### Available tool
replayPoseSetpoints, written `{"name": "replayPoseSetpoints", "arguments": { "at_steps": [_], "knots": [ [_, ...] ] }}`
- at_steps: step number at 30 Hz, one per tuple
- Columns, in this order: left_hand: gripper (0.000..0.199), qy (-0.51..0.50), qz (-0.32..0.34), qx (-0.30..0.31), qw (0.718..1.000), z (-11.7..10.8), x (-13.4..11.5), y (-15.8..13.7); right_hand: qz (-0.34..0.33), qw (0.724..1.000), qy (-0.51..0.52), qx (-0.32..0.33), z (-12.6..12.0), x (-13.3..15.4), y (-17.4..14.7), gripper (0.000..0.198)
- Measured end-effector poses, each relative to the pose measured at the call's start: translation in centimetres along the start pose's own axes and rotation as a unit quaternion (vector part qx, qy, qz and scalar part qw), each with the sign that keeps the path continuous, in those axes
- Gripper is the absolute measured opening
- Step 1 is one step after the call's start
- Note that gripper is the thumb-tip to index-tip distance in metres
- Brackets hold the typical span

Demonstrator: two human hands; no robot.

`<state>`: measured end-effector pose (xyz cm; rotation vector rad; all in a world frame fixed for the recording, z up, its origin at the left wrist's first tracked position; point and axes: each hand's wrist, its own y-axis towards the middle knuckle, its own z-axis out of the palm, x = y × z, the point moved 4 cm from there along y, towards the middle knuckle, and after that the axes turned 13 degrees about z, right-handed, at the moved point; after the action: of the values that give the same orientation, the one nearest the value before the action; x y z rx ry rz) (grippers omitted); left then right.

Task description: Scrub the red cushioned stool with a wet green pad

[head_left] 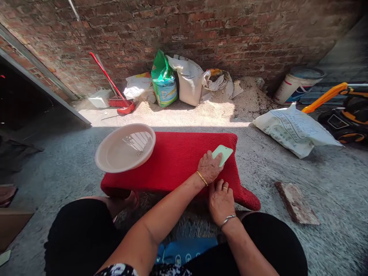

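A thick red cloth [172, 153] lies spread over a low bench in front of my knees. My left hand [209, 166] reaches across to the bench's right part, its fingers around a pale green flat block [223, 153] with a small hole at its far end. The block lies against the cloth; its underside is hidden. Close below, my right hand [221, 199] has its fingers curled over the cloth's front edge. On the bench's left end stands a wide pale basin [107, 165] holding clear water.
Against the brick wall stand a green-and-blue sack [165, 86], a white sack [191, 82] and a red broom [106, 73]. To the right are a printed white bag [296, 128], a brick [297, 203], a bucket [297, 84] and an orange-and-black machine [345, 115].
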<state>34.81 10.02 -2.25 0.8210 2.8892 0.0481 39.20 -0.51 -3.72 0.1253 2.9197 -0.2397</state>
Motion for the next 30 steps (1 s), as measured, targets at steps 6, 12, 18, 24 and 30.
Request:
{"name": "replayPoseSetpoints", "arguments": {
  "at_steps": [6,12,18,24,30],
  "knots": [
    [0.047,0.047,-0.214,-0.010,0.976,-1.8,9.6,-4.8,-0.004,1.000,0.013,0.011,0.4,0.3,-0.3,0.059],
    [0.047,0.006,-0.094,0.006,0.996,0.5,3.3,-2.2,0.005,1.000,-0.003,-0.015,0.4,0.3,-0.3,0.053],
    [0.050,-0.029,-0.010,-0.024,0.999,-0.6,0.7,-0.9,-0.005,0.999,-0.021,-0.034,0.2,0.3,-0.4,0.049],
    [0.049,0.080,-0.242,-0.017,0.967,-2.8,12.5,-7.1,-0.011,1.000,-0.025,-0.004,0.6,0.4,-0.4,0.060],
    [0.049,0.071,-0.209,0.005,0.975,-0.2,9.5,-6.2,-0.003,0.999,-0.031,-0.010,0.5,0.4,-0.3,0.060]
  ]
}}
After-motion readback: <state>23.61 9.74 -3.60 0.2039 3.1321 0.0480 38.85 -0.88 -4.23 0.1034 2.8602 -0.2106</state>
